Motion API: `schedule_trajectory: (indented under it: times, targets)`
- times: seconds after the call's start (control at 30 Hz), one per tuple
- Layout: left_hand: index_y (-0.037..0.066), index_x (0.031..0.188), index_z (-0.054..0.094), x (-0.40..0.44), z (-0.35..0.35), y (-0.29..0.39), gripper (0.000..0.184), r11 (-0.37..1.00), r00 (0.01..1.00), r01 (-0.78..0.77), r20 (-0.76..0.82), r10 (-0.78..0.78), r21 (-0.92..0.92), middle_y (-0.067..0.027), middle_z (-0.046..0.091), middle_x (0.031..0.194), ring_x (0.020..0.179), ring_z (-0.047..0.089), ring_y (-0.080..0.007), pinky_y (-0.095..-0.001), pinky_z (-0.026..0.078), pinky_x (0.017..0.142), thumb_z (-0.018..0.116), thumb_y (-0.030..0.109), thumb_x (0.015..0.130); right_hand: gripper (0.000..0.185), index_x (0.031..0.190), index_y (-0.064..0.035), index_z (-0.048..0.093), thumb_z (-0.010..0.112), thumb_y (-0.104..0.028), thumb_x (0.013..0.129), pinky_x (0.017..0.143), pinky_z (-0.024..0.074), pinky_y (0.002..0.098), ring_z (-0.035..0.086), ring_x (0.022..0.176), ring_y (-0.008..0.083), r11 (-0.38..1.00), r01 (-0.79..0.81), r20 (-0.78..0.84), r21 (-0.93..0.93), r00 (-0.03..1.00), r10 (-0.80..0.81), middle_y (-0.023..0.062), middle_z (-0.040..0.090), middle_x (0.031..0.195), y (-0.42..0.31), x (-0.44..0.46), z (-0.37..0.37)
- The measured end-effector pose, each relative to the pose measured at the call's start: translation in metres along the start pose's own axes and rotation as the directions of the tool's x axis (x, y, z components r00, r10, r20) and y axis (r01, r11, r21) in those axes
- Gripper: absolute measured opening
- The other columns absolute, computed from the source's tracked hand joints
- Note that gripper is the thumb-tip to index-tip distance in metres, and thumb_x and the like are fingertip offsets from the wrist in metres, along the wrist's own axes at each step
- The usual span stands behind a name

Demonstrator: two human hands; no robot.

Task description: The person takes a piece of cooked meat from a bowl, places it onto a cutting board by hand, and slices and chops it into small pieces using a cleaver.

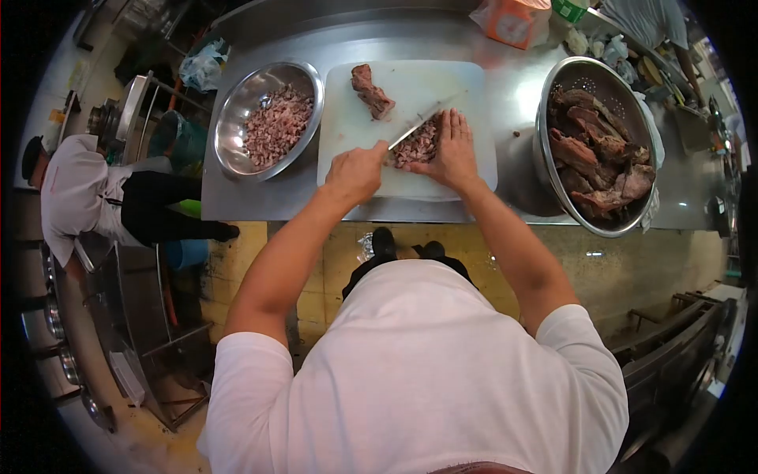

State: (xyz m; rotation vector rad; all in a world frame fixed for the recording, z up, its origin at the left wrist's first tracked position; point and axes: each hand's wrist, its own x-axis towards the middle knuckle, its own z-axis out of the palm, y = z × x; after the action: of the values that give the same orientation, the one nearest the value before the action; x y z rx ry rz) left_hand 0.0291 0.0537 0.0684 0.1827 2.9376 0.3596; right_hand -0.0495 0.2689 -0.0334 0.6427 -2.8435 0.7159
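My left hand (pixel 355 173) is closed round the handle of a knife (pixel 414 130). The blade slants up to the right across a pile of chopped meat (pixel 417 147) on a white cutting board (pixel 347 118). My right hand (pixel 456 152) lies against the right side of that pile, fingers stretched out and thumb pointing left along its near edge. A larger uncut piece of meat (pixel 371 93) rests on the upper left part of the board, apart from both hands. The knife handle is mostly hidden by my left fingers.
Left of the board, a steel bowl (pixel 230 126) holds chopped meat. At right, a steel colander (pixel 545 150) contains large cooked meat pieces. An orange bag (pixel 509 22) stands at the back of the steel table (pixel 517 186). Another person (pixel 79 189) bends at far left; someone else (pixel 651 24) is at upper right.
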Motion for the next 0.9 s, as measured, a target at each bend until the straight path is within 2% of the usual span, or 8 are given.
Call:
schedule_trajectory:
  times: [0.07, 0.13, 0.17, 0.23, 0.33, 0.53, 0.7, 0.9]
  targets:
    - [0.007, 0.112, 0.054, -0.012, 0.004, -0.014, 0.018, 1.0, 1.0, -0.008, -0.003, 0.008, -0.027, -0.0298, 0.068, 0.086, 0.086, 0.066, -0.0526, -0.0622, 0.05, 0.077, 0.054, 0.019, 0.099, 0.145, 0.161, 0.0066, 0.019, 0.083, -0.077, 0.062, 0.127, 0.0182, 0.0536, 0.022, 0.155, 0.0477, 1.0, 0.017, 0.012, -0.024, 1.0, -0.017, 0.0287, 0.029, 0.165, 0.001, 0.0, 0.0]
    - [0.006, 0.112, 0.056, -0.021, 0.013, -0.045, 0.018, 0.976, 0.967, -0.067, -0.255, 0.013, -0.207, -0.0211, 0.067, 0.074, 0.066, 0.068, -0.0411, -0.0529, 0.054, 0.062, 0.056, 0.021, 0.102, 0.143, 0.162, 0.0053, 0.02, 0.082, -0.077, 0.063, 0.126, 0.019, 0.0537, 0.023, 0.154, 0.0479, 0.999, 0.009, 0.018, -0.046, 1.0, -0.008, 0.0264, 0.03, 0.165, 0.002, 0.0, -0.001]
    - [0.006, 0.112, 0.056, -0.023, 0.009, -0.059, 0.018, 0.974, 0.968, -0.078, -0.25, 0.022, -0.214, -0.0211, 0.067, 0.074, 0.066, 0.068, -0.0411, -0.0529, 0.054, 0.062, 0.056, 0.021, 0.102, 0.14, 0.161, 0.0039, 0.022, 0.082, -0.076, 0.064, 0.126, 0.0194, 0.0539, 0.024, 0.154, 0.0481, 0.999, 0.017, -0.002, -0.04, 1.0, -0.017, 0.0261, 0.032, 0.164, 0.002, 0.001, -0.001]
    - [0.007, 0.111, 0.059, -0.034, -0.015, -0.069, 0.019, 0.65, 0.922, 0.381, 0.319, -0.217, -0.658, -0.0075, 0.059, 0.065, 0.049, 0.06, -0.0219, -0.0379, 0.05, 0.047, 0.058, 0.025, 0.104, 0.137, 0.161, 0.0025, 0.025, 0.082, -0.076, 0.064, 0.126, 0.0197, 0.0542, 0.024, 0.153, 0.0483, 0.999, 0.028, -0.009, -0.038, 1.0, -0.029, 0.0258, 0.034, 0.163, -0.003, -0.001, 0.002]
    - [0.008, 0.112, 0.059, -0.038, 0.008, -0.079, 0.017, 0.416, 0.884, 0.466, 0.432, -0.18, -0.781, -0.0006, 0.052, 0.065, 0.048, 0.051, -0.0103, -0.0303, 0.046, 0.043, 0.059, 0.022, 0.104, 0.132, 0.16, 0.0016, 0.03, 0.082, -0.074, 0.066, 0.125, 0.0213, 0.0554, 0.027, 0.152, 0.0492, 0.999, -0.002, -0.051, -0.038, 0.999, 0.0, 0.0263, 0.036, 0.161, -0.014, 0.002, 0.01]
    - [0.009, 0.11, 0.057, -0.014, 0.031, -0.058, 0.015, 0.294, 0.892, 0.45, 0.44, -0.106, -0.843, -0.0013, 0.052, 0.065, 0.047, 0.051, -0.0127, -0.0318, 0.047, 0.042, 0.06, 0.023, 0.104, 0.101, 0.15, -0.0035, 0.048, 0.08, -0.063, 0.075, 0.122, 0.0245, 0.0586, 0.033, 0.146, 0.0502, 0.993, -0.091, -0.248, 0.069, 0.963, 0.105, 0.0259, 0.043, 0.156, -0.042, 0.008, 0.026]
    - [0.009, 0.109, 0.054, 0.001, 0.071, -0.004, 0.014, 0.194, 0.907, 0.419, 0.419, -0.04, -0.887, -0.0023, 0.053, 0.066, 0.048, 0.052, -0.0132, -0.033, 0.049, 0.042, 0.06, 0.021, 0.104, 0.061, 0.133, -0.0059, 0.063, 0.08, -0.036, 0.083, 0.118, 0.0347, 0.0528, 0.049, 0.135, 0.0442, 0.956, -0.069, -0.412, 0.285, 0.892, 0.188, 0.024, 0.054, 0.145, -0.047, 0.01, 0.03]
    - [0.009, 0.109, 0.053, 0.013, 0.061, 0.007, 0.013, 0.103, 0.911, 0.407, 0.412, 0.034, -0.908, -0.0026, 0.052, 0.065, 0.047, 0.052, -0.0131, -0.0329, 0.048, 0.041, 0.059, 0.019, 0.104, 0.048, 0.126, -0.0039, 0.065, 0.077, -0.023, 0.083, 0.113, 0.0411, 0.0481, 0.053, 0.132, 0.0411, 0.935, -0.099, -0.441, 0.342, 0.861, 0.252, 0.0223, 0.057, 0.14, -0.045, 0.018, 0.02]
